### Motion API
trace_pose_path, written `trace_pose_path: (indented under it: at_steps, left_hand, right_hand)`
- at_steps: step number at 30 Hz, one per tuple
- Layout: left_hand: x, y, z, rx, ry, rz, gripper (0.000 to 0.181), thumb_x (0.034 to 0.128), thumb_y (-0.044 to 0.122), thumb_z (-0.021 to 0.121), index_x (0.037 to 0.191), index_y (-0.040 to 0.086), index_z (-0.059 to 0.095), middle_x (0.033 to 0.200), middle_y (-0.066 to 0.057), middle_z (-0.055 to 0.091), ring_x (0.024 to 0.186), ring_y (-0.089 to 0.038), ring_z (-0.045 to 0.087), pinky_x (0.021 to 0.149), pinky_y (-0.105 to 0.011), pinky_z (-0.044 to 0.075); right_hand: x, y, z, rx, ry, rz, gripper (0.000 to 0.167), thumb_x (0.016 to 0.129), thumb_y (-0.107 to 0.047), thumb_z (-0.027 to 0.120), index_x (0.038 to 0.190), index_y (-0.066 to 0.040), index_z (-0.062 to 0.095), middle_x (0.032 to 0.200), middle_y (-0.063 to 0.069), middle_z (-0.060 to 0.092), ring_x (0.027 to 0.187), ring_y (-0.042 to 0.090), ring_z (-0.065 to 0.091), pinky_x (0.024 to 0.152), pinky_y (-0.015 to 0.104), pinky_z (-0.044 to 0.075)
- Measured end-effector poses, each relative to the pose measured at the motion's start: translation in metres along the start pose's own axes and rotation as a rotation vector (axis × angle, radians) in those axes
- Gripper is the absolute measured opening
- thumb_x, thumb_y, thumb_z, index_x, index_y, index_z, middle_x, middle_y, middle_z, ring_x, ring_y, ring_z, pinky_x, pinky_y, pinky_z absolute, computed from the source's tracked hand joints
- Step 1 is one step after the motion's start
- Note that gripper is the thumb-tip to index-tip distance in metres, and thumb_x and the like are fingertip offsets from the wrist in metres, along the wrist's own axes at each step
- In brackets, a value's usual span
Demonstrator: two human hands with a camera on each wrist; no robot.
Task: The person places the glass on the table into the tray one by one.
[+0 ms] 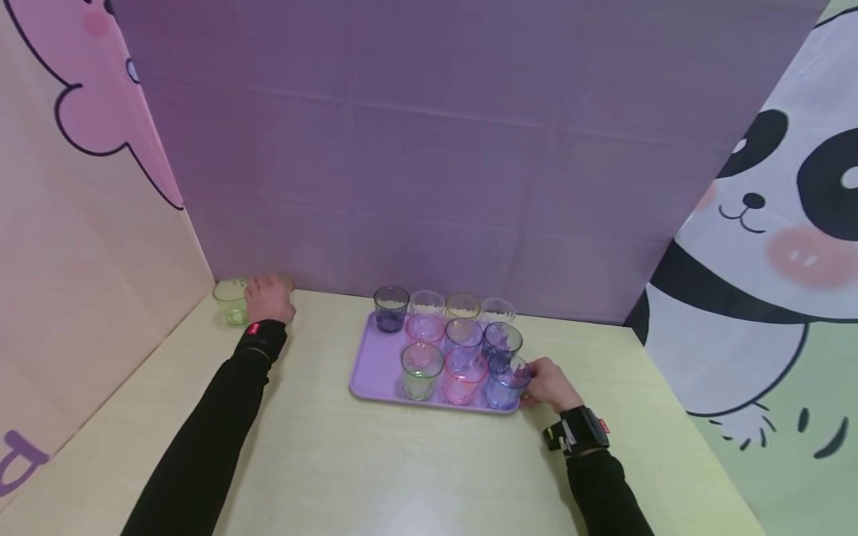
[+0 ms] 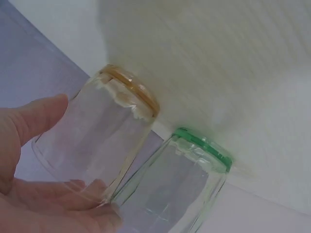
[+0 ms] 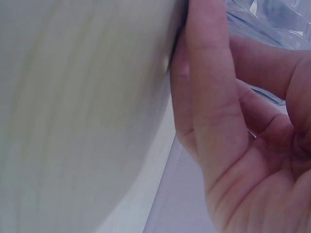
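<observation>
At the far left corner of the table my left hand [image 1: 269, 299] grips a clear drinking glass with an amber tint [image 2: 104, 138], thumb on one side and fingers on the other. Its base is at or close to the tabletop. Right beside it stands a green glass [image 1: 231, 307]. My right hand [image 1: 551, 383] is at the right front corner of a purple tray [image 1: 375, 372], its fingers around the side of a blue glass [image 1: 504, 388]. In the right wrist view the fingers hide most of that contact.
On the tray stand several more tinted glasses, among them a dark grey one [image 1: 391, 309], a pink one [image 1: 462, 383] and a green one [image 1: 421, 376]. A purple backdrop [image 1: 402, 186] rises behind the table [image 1: 402, 469], with printed panels at both sides.
</observation>
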State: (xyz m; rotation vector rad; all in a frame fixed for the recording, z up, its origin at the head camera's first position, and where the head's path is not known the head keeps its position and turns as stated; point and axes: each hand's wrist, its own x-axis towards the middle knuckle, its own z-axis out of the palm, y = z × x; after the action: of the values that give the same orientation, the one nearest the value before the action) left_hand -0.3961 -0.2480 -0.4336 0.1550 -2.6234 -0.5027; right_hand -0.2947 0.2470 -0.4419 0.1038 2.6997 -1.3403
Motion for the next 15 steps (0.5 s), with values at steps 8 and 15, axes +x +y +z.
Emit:
trace_pose_path:
  at_steps: [8, 15]
  left_hand:
    - [0.005, -0.003, 0.01, 0.017, 0.131, 0.069, 0.063, 0.0601, 0.01, 0.078, 0.105, -0.019, 0.045, 0.106, -0.037, 0.046, 0.107, -0.05, 0.038, 0.1, -0.055, 0.024]
    - [-0.001, 0.01, 0.013, -0.189, 0.139, -0.025, 0.074, 0.0594, 0.01, 0.081, 0.113, -0.02, 0.04, 0.111, -0.034, 0.037, 0.101, -0.049, 0.041, 0.091, -0.054, 0.036]
  right_hand:
    - [0.001, -0.002, -0.001, 0.011, 0.003, -0.004, 0.016, 0.075, 0.012, 0.055, 0.089, 0.011, 0.062, 0.078, 0.018, 0.064, 0.059, 0.025, 0.064, 0.054, 0.035, 0.055]
    - [0.0, -0.001, 0.0, -0.004, 0.014, 0.011, 0.019, 0.074, 0.013, 0.054, 0.09, 0.01, 0.063, 0.077, 0.017, 0.064, 0.059, 0.025, 0.063, 0.052, 0.035, 0.054]
